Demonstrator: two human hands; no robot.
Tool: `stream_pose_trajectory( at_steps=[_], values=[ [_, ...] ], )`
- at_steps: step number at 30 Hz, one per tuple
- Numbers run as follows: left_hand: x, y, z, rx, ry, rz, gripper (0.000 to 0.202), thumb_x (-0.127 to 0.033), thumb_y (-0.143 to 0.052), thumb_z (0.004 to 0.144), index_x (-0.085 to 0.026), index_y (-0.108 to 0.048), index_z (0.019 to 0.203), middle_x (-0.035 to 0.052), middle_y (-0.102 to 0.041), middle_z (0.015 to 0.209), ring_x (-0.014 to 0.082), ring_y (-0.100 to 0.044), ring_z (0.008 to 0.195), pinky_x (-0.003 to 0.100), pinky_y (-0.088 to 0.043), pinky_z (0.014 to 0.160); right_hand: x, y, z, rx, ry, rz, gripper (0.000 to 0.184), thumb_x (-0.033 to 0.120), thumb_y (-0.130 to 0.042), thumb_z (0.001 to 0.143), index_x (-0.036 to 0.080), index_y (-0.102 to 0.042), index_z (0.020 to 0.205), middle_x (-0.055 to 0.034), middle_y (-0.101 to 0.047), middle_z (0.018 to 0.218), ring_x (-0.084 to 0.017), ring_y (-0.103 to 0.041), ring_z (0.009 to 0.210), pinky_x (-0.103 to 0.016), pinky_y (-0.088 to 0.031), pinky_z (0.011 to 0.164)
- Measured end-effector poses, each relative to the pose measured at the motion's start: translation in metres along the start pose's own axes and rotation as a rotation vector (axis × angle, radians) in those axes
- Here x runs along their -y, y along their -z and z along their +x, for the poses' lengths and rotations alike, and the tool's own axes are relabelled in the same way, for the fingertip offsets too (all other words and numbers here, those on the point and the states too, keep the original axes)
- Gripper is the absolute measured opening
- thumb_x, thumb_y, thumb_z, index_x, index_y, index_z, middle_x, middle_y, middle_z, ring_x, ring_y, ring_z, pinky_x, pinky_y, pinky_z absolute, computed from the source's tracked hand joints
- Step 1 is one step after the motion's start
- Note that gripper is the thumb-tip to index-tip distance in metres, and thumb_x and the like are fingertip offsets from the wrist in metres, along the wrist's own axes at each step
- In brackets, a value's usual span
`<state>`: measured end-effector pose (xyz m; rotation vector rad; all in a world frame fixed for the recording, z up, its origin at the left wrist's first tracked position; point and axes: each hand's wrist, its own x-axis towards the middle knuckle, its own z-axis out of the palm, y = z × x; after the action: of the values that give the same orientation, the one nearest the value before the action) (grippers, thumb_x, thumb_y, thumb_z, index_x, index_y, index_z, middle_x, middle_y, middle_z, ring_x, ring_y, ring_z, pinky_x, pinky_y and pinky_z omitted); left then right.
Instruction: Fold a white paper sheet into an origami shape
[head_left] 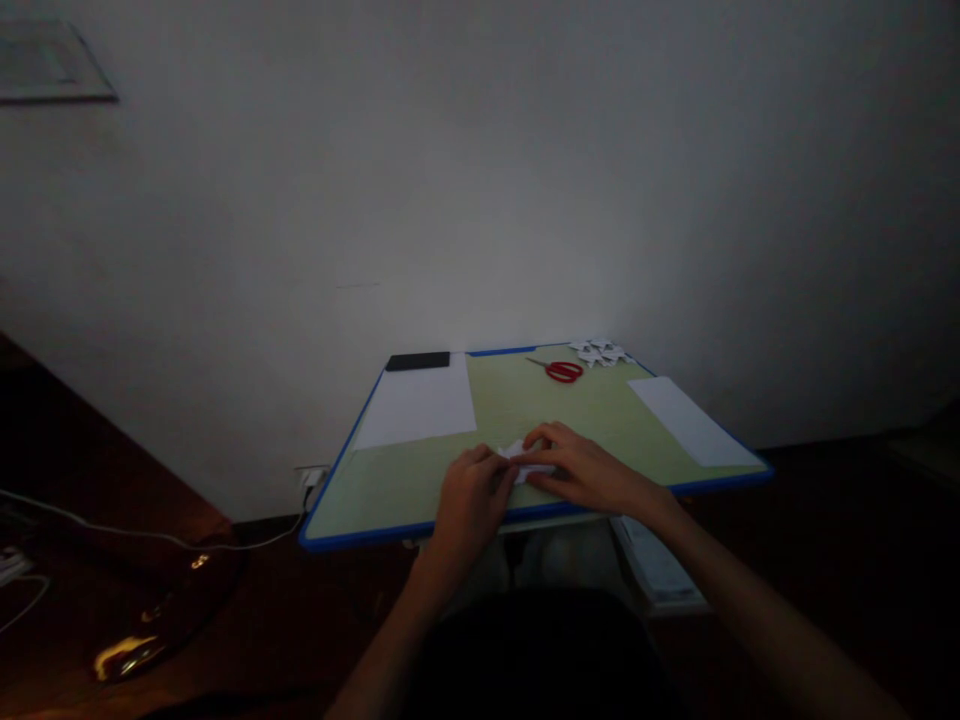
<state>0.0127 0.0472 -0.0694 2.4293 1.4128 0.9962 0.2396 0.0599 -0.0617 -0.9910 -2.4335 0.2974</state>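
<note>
Both hands (474, 490) (576, 466) pinch a small white paper (519, 476) above the table (375, 497), scissors (564, 372) lying beyond.

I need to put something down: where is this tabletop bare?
Widest: tabletop between the large sheet, scissors, narrow sheet and right hand. Another: the near left corner, between the large sheet, left hand and blue edge. Crowded: the far right corner, with paper cutouts beside the scissors, and the near middle, where both hands touch small white paper.
</note>
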Motion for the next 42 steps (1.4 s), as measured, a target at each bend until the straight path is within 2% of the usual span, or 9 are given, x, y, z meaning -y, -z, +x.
stream_pose_trajectory(
  at_steps=[8,16,21,25,29,33,38,40,42],
  values=[
    [-0.002,0.000,0.003,-0.005,0.056,0.032,0.011,-0.013,-0.069,0.097,-0.017,-0.076,0.089,0.0084,-0.074,0.091,0.0238,-0.070,0.087,0.037,-0.054,0.082,0.002,0.006,0.004,0.033,-0.011,-0.026,0.029,0.032,-0.070,0.104,0.033,-0.079,0.131,-0.0099,-0.065,0.123,-0.026,-0.065,0.115,-0.044,-0.057,0.100],
    [-0.004,0.003,0.007,0.032,0.070,0.015,0.015,-0.010,-0.070,0.096,-0.016,-0.078,0.084,0.0074,-0.073,0.087,0.0216,-0.070,0.084,0.033,-0.052,0.079,0.010,0.001,0.012,-0.029,-0.042,-0.016,0.021,0.030,-0.079,0.098,0.024,-0.085,0.116,-0.0101,-0.070,0.111,-0.026,-0.066,0.111,-0.041,-0.055,0.099],
    [0.000,0.012,0.006,0.085,0.034,-0.043,0.009,-0.013,-0.073,0.095,-0.016,-0.082,0.094,0.0077,-0.076,0.092,0.0203,-0.072,0.085,0.030,-0.053,0.080,0.009,-0.003,0.013,-0.029,-0.068,0.017,0.018,0.029,-0.077,0.099,0.023,-0.084,0.115,-0.0086,-0.072,0.108,-0.024,-0.068,0.104,-0.038,-0.055,0.094],
    [0.005,0.017,0.005,0.113,-0.017,-0.115,0.019,-0.015,-0.074,0.096,-0.018,-0.083,0.112,0.0079,-0.076,0.097,0.0210,-0.073,0.090,0.031,-0.054,0.084,0.008,-0.007,0.011,-0.067,-0.077,0.019,0.019,0.031,-0.076,0.100,0.026,-0.084,0.116,-0.0079,-0.074,0.107,-0.025,-0.069,0.105,-0.038,-0.055,0.094],
    [0.006,0.015,0.004,0.137,-0.067,-0.064,0.019,-0.018,-0.069,0.101,-0.019,-0.085,0.111,0.0089,-0.074,0.094,0.0224,-0.071,0.089,0.034,-0.054,0.083,0.007,-0.012,0.011,-0.128,-0.090,0.023,0.016,0.031,-0.079,0.098,0.027,-0.085,0.112,-0.0073,-0.078,0.103,-0.025,-0.071,0.103,-0.039,-0.056,0.093],
    [0.004,0.008,0.000,0.101,-0.131,0.054,0.022,-0.016,-0.064,0.103,-0.017,-0.085,0.107,0.0106,-0.073,0.095,0.0242,-0.067,0.090,0.037,-0.053,0.085,0.005,-0.014,0.005,-0.182,-0.116,0.034,0.018,0.031,-0.078,0.098,0.023,-0.084,0.112,-0.0094,-0.083,0.109,-0.027,-0.076,0.105,-0.043,-0.058,0.098],
    [0.000,0.003,-0.004,0.097,-0.147,0.162,0.025,-0.015,-0.059,0.104,-0.017,-0.083,0.113,0.0115,-0.072,0.098,0.0259,-0.066,0.093,0.040,-0.053,0.088,0.002,-0.008,-0.015,-0.207,-0.145,0.174,0.027,0.017,-0.070,0.097,0.024,-0.081,0.121,-0.0097,-0.083,0.125,-0.027,-0.077,0.119,-0.046,-0.059,0.107],
    [-0.001,0.003,-0.005,0.112,-0.149,0.196,0.025,-0.014,-0.058,0.105,-0.016,-0.082,0.112,0.0121,-0.073,0.100,0.0268,-0.065,0.095,0.042,-0.053,0.090,0.001,-0.006,-0.023,-0.192,-0.144,0.255,0.027,0.015,-0.067,0.098,0.024,-0.080,0.119,-0.0094,-0.079,0.136,-0.026,-0.076,0.125,-0.047,-0.058,0.112],
    [-0.001,0.003,-0.005,0.121,-0.149,0.213,0.025,-0.014,-0.057,0.104,-0.015,-0.082,0.111,0.0124,-0.073,0.101,0.0273,-0.065,0.096,0.043,-0.053,0.091,0.000,-0.006,-0.028,-0.209,-0.148,0.257,0.021,0.018,-0.067,0.100,0.024,-0.079,0.115,-0.0097,-0.079,0.136,-0.026,-0.075,0.125,-0.047,-0.056,0.114]
  ],
)
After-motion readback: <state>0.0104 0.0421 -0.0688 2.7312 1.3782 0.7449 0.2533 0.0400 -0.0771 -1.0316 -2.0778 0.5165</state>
